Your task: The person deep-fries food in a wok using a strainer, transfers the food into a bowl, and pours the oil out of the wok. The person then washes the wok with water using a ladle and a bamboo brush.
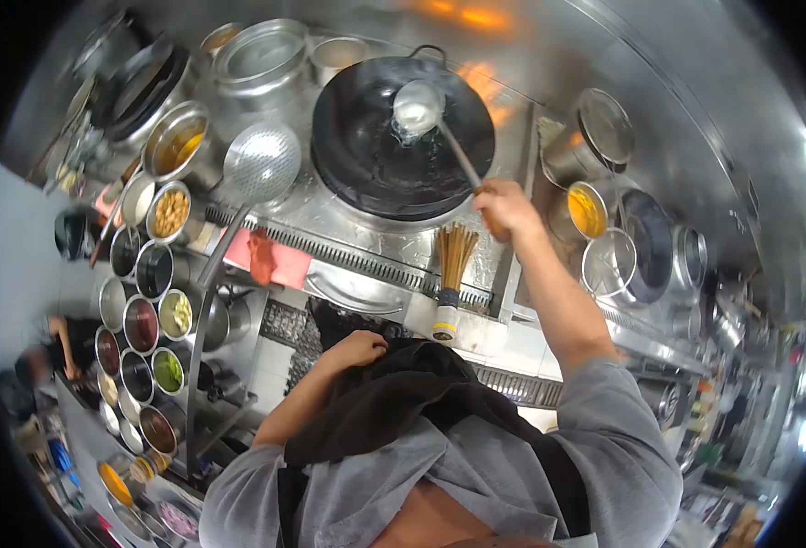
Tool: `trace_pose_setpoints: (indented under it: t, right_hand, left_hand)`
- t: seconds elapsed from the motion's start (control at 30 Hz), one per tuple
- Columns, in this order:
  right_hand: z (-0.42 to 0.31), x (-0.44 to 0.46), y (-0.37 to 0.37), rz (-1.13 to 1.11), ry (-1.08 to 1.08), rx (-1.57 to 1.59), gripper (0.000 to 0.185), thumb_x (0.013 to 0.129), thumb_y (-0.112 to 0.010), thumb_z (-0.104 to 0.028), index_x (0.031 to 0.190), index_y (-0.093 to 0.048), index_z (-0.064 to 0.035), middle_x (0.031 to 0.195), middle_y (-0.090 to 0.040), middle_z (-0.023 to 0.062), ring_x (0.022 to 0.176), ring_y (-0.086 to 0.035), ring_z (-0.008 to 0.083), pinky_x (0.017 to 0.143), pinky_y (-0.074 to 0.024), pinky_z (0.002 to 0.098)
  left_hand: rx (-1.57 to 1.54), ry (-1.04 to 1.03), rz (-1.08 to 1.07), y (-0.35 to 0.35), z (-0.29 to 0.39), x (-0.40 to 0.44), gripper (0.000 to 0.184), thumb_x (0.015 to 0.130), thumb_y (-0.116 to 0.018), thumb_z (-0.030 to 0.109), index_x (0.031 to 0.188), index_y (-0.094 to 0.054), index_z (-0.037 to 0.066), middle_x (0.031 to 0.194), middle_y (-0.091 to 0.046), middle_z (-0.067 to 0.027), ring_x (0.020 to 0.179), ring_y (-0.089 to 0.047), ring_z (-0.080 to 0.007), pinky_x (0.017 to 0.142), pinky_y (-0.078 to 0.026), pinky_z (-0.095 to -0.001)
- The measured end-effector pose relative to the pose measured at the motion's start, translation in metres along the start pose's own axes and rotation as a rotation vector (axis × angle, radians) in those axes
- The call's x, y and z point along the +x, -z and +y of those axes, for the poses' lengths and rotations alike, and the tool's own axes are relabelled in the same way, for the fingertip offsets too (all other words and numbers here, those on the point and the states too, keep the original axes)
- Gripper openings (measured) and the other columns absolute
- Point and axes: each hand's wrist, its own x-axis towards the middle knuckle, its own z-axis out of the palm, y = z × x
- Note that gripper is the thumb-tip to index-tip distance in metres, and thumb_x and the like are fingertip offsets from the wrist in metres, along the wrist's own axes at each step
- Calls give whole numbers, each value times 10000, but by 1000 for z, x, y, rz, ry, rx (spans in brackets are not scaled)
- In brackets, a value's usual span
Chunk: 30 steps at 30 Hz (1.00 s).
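Observation:
My right hand [505,208] is closed around the handle of a ladle [460,153]. Its round bowl is over the inside of a big black wok [353,151], with clear liquid beneath it. Low at my front, beside the black apron [366,429], my left hand [355,349] has its fingers curled in; whatever they may hold is hidden. A bamboo wok brush [453,260] stands between me and the wok. Left of the wok lies a perforated strainer [263,163] with a long handle.
A rack of pots with ingredients [141,324] stands to my left. At the back left is a large metal pot [261,59]. Right of the stove are a container of yellow liquid [587,213] and a mesh strainer [609,262]. Another person [69,352] is at the far left.

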Motion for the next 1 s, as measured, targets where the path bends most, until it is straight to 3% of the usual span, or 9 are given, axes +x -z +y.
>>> trace_pose_setpoints:
  t: [0.1,0.17,0.33,0.5,0.57,0.67,0.77,0.9,1.0]
  right_hand:
    - [-19,-35,-11,99,8,-479,341,735,-586,-132,1043,-590,15,913,-632,267,907,-618,393,828,-476,410]
    - [-5,-41,-32,133,33,-436,316,763,-587,-175,1026,-594,0,928,-636,257,927,-611,396,833,-477,445]
    - [-19,-52,-81,122,136,-165,355,820,-549,-281,1044,-640,-21,966,-651,207,929,-621,368,847,-484,400]
    - [-19,-64,0,460,591,-205,251,801,-613,-193,1006,-669,-60,943,-668,156,861,-644,313,797,-509,395]
    - [-1,-66,73,754,248,-241,303,788,-637,-198,1056,-639,-56,1033,-641,173,951,-620,311,841,-489,383]
    - [80,-50,190,1077,141,-912,409,752,-686,-228,1100,-594,-35,1100,-607,201,1043,-569,351,884,-471,414]
    - [137,-43,240,895,-266,-904,504,705,-711,-309,1087,-582,-6,1092,-597,234,1009,-582,380,846,-484,446]
    - [193,-4,245,818,-368,-824,452,702,-702,-317,949,-616,51,904,-656,225,857,-646,354,749,-514,418]
    - [181,17,221,709,-458,-180,358,711,-675,-273,829,-641,62,705,-655,177,657,-648,287,637,-504,391]
  left_hand:
    - [-506,-9,66,32,41,-5,302,854,-608,218,1061,-645,1,924,-674,-145,903,-643,-247,800,-493,-331]
    - [-846,-3,77,55,71,4,367,888,-600,237,1159,-586,-10,972,-658,-67,894,-634,-188,787,-493,-303]
    - [-1735,-136,141,104,153,42,346,880,-572,196,1154,-524,-10,978,-641,-117,826,-635,-196,696,-517,-286]
    - [-1688,4,357,122,92,74,313,819,-577,90,1102,-483,-1,823,-585,-110,640,-579,-167,501,-463,-239]
    - [-1551,61,451,135,106,59,308,766,-567,8,1053,-459,-14,690,-514,-78,507,-498,-147,417,-407,-254]
    - [-1164,161,556,150,104,30,340,754,-577,7,1068,-453,-35,670,-514,-75,469,-492,-151,393,-391,-264]
    - [-1031,201,617,164,92,4,366,750,-585,5,1083,-445,-53,651,-509,-65,433,-484,-151,371,-382,-279]
    - [-957,199,688,195,89,-35,346,749,-587,6,1065,-455,-42,597,-500,-64,408,-477,-145,356,-385,-274]
    - [-963,178,763,231,85,-58,314,755,-565,8,1049,-463,-36,562,-497,-64,391,-469,-146,353,-383,-277]
